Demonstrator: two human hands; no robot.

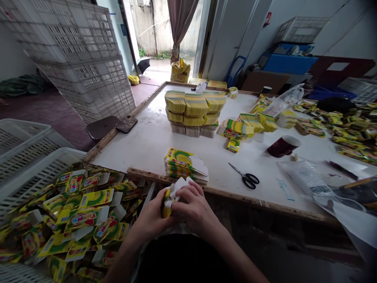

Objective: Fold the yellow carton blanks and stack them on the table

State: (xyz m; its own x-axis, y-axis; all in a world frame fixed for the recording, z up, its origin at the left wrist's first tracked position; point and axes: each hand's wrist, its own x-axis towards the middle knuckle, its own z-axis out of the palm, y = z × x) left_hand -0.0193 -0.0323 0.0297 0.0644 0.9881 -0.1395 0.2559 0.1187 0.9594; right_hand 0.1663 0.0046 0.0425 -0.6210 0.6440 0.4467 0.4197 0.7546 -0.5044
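Just in front of the table's near edge, a small yellow carton (166, 208) with white flaps is between my two hands. My left hand (151, 218) wraps its side, fingers closed around it. My right hand (194, 206) has its fingers bent over the white flaps at the top; the fingertips are partly hidden. Right beyond my hands, a stack of flat yellow-green cartons (179, 159) lies at the table edge with white flaps pointing right. To my left, a white crate (63, 159) is full of loose yellow cartons (86, 218), many with a flap sticking out.
Tall bundles of flat cartons (194, 106) stand mid-table. Black-handled scissors (249, 180), a dark mug (283, 146) and a plastic bag (312, 181) lie to the right. A phone (127, 124) rests at the left edge. Stacked white crates (85, 51) rise behind it.
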